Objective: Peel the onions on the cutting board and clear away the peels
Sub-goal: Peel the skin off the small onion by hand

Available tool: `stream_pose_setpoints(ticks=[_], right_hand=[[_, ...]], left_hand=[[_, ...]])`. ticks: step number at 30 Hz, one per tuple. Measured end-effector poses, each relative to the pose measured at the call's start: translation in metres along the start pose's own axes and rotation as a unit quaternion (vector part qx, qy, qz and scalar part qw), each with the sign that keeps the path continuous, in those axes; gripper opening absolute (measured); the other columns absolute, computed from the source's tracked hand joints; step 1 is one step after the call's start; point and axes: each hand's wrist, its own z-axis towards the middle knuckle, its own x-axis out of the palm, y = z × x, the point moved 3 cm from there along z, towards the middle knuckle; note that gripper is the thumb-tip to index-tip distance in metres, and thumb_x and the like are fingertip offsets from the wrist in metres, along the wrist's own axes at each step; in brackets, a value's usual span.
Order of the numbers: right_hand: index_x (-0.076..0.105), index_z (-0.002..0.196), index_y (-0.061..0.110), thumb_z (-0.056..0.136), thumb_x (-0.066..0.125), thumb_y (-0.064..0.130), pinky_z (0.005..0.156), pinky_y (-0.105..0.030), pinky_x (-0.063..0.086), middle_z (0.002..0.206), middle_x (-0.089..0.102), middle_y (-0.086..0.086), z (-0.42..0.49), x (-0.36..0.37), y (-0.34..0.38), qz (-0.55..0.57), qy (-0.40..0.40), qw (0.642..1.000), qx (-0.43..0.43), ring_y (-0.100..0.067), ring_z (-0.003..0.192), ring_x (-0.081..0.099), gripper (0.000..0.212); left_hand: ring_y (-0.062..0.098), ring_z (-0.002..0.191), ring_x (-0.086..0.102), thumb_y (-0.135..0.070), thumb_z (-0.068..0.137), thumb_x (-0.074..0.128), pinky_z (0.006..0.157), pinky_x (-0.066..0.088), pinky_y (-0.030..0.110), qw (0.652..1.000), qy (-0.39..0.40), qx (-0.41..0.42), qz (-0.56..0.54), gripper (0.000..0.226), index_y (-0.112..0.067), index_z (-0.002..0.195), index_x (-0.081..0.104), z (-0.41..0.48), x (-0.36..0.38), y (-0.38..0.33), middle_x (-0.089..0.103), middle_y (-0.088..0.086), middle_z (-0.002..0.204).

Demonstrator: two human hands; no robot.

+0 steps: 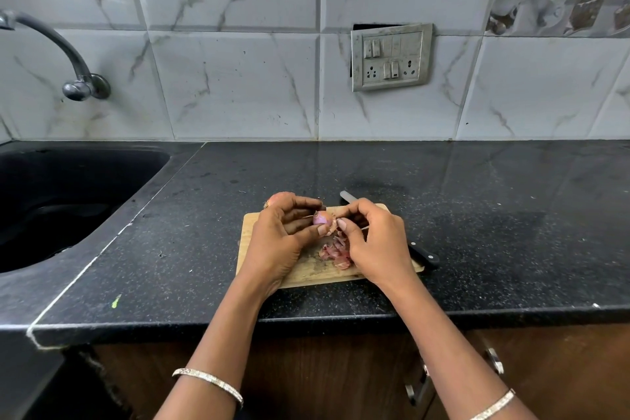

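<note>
A black bench (pixel 477 215) with a sink (pixel 51 198) at its left carries a wooden board (pixel 313 274). Above it the left hand (pixel 279 242) holds a small onion (pixel 322 217) in curled fingers (pixel 306 204), and the right hand (pixel 378 242) seems to pinch skin at the onion's near side. Peels (pixel 335 254) lie on the board below, a second onion (pixel 279 197) shows behind the left hand, and a knife (pixel 422 254) lies along the board's right edge.

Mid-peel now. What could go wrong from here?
The knife lies under the right hand, which pinches skin on the small onion; a slip could meet its blade. The peels pile beside that hand and may scatter off the cutting board. A second onion behind the left hand might roll away.
</note>
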Motion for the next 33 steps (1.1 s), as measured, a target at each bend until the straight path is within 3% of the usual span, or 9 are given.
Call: stream_pose_setpoints(ticks=[2,6,10,14,17,22,27,30,33], right_hand=[[0.067,0.095,0.016,0.093,0.067,0.008,0.073,-0.002,0.039,0.110,0.073,-0.005,0.001,0.000,-0.002,-0.004,-0.009,1.000,0.009,-0.007,0.093,0.064,0.009],[0.068,0.107,0.021,0.089,0.064,0.002,0.076,-0.019,0.055,0.098,0.070,0.012,0.000,-0.003,0.004,0.039,-0.011,0.999,-0.003,-0.001,0.086,0.065,0.027],[0.076,0.101,0.020,0.088,0.075,0.015,0.065,-0.009,0.051,0.086,0.063,0.029,-0.003,-0.005,0.014,0.075,0.004,0.996,-0.041,0.009,0.085,0.064,0.014],[0.081,0.094,0.022,0.085,0.079,0.016,0.063,-0.016,0.054,0.071,0.064,0.034,-0.003,-0.005,0.013,0.086,-0.011,0.996,-0.037,0.005,0.076,0.067,0.011],[0.081,0.094,0.021,0.083,0.081,0.016,0.065,-0.017,0.055,0.071,0.063,0.042,-0.002,-0.005,0.012,0.083,-0.018,0.996,-0.035,0.004,0.071,0.068,0.013],[0.082,0.094,0.017,0.082,0.080,0.008,0.069,-0.005,0.048,0.079,0.073,0.022,-0.002,-0.005,0.011,0.095,-0.025,0.994,-0.046,0.014,0.080,0.065,0.015],[0.082,0.085,0.010,0.081,0.077,-0.004,0.068,0.002,0.041,0.066,0.063,0.037,-0.004,-0.007,0.013,0.110,-0.017,0.992,-0.059,0.023,0.076,0.060,0.016],[0.082,0.084,0.013,0.081,0.076,-0.002,0.066,0.001,0.041,0.075,0.064,0.038,-0.003,-0.006,0.013,0.098,-0.025,0.993,-0.064,0.020,0.073,0.062,0.016],[0.083,0.084,0.014,0.080,0.077,0.000,0.066,-0.001,0.043,0.063,0.063,0.033,-0.003,-0.005,0.010,0.086,-0.031,0.994,-0.052,0.017,0.073,0.062,0.016]], left_hand=[[0.022,0.102,0.074,0.009,0.076,0.080,0.087,0.059,0.026,1.000,-0.002,0.003,0.001,0.033,-0.011,0.100,0.071,0.000,0.000,0.001,0.076,0.007,0.106],[0.020,0.098,0.074,0.011,0.076,0.080,0.086,0.059,0.027,1.000,-0.003,0.011,0.018,0.032,-0.012,0.098,0.072,0.001,0.000,0.000,0.076,-0.008,0.095],[0.012,0.092,0.072,0.008,0.076,0.081,0.080,0.056,0.021,0.997,0.001,0.043,0.064,0.030,-0.005,0.101,0.072,0.001,0.000,-0.003,0.074,-0.017,0.089],[0.013,0.094,0.072,0.007,0.075,0.082,0.084,0.056,0.022,0.995,0.006,0.055,0.086,0.030,-0.004,0.102,0.073,0.000,0.001,-0.003,0.072,-0.020,0.089],[0.014,0.096,0.073,0.007,0.074,0.083,0.087,0.057,0.024,0.993,0.012,0.056,0.102,0.030,-0.007,0.100,0.074,0.000,0.002,-0.003,0.072,-0.021,0.088],[0.016,0.095,0.074,0.002,0.074,0.086,0.091,0.059,0.035,0.989,0.004,0.052,0.135,0.029,-0.012,0.098,0.075,0.001,0.000,0.000,0.075,-0.011,0.092],[0.007,0.090,0.073,-0.003,0.074,0.087,0.087,0.057,0.024,0.979,0.002,0.078,0.189,0.027,-0.014,0.095,0.076,0.001,0.003,-0.002,0.074,-0.018,0.089],[0.001,0.087,0.071,-0.004,0.074,0.088,0.086,0.056,0.019,0.974,0.007,0.087,0.207,0.026,-0.013,0.095,0.075,0.000,0.004,-0.006,0.071,-0.026,0.086],[0.002,0.088,0.071,-0.004,0.074,0.088,0.087,0.057,0.022,0.974,0.007,0.085,0.208,0.026,-0.013,0.095,0.075,0.000,0.004,-0.006,0.070,-0.026,0.086]])
